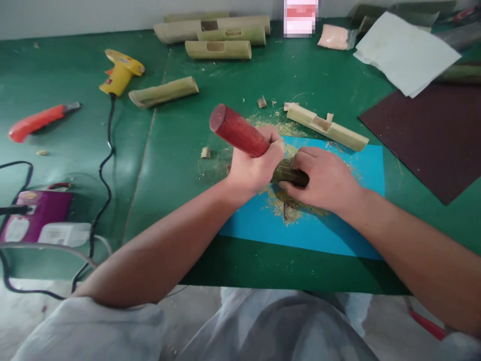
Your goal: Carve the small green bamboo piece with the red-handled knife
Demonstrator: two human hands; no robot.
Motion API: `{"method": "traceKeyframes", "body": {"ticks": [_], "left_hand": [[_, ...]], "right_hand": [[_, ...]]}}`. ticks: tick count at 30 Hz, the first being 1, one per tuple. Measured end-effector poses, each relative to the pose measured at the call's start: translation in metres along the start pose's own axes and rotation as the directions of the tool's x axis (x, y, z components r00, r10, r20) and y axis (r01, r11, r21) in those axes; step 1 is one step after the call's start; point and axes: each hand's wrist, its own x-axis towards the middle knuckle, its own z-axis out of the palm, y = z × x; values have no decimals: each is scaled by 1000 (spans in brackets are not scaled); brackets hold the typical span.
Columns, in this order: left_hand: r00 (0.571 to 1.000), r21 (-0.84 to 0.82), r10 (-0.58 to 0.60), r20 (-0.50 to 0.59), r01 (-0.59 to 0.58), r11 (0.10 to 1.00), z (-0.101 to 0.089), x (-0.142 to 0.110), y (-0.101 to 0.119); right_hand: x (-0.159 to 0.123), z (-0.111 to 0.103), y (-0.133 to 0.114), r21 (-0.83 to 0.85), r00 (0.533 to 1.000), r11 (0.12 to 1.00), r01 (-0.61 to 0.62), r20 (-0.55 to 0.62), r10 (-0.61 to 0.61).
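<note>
My left hand is wrapped round a thick red wooden handle that slants up to the left. Whatever blade or tip the handle has is hidden behind the hand. Close beside it, my right hand grips a dark green bamboo piece, fingers on top and thumb at the near side. The bamboo lies over a blue sheet strewn with wood shavings. Just beyond my hands rests a pale split bamboo tube with a rectangular notch cut in it.
Several bamboo tubes lie at the back, another nearer. On the left are a yellow glue gun, a red-handled cutter, a purple power strip and cables. White paper overlaps a dark brown sheet on the right.
</note>
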Motion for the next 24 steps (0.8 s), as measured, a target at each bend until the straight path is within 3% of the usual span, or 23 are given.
{"method": "traceKeyframes", "body": {"ticks": [5, 10, 15, 20, 24], "left_hand": [[999, 49, 29, 20, -30, 998, -2, 1, 0], [988, -10, 8, 152, -6, 1000, -7, 1, 8], [999, -181, -1, 42, 9, 984, -8, -1, 6], [987, -250, 54, 150, -15, 968, -11, 1, -2], [995, -253, 1, 98, 24, 967, -16, 2, -4]], "right_hand": [[0, -1, -1, -3, 1000, 1000, 18, 8, -18], [1, -2, 2, 3, 999, 999, 45, 12, -45], [1, -1, 5, -14, 996, 996, 91, -2, -91], [0, -4, 10, -6, 996, 996, 88, -19, -88], [-1, -7, 14, 23, 995, 995, 96, -7, -96]]}}
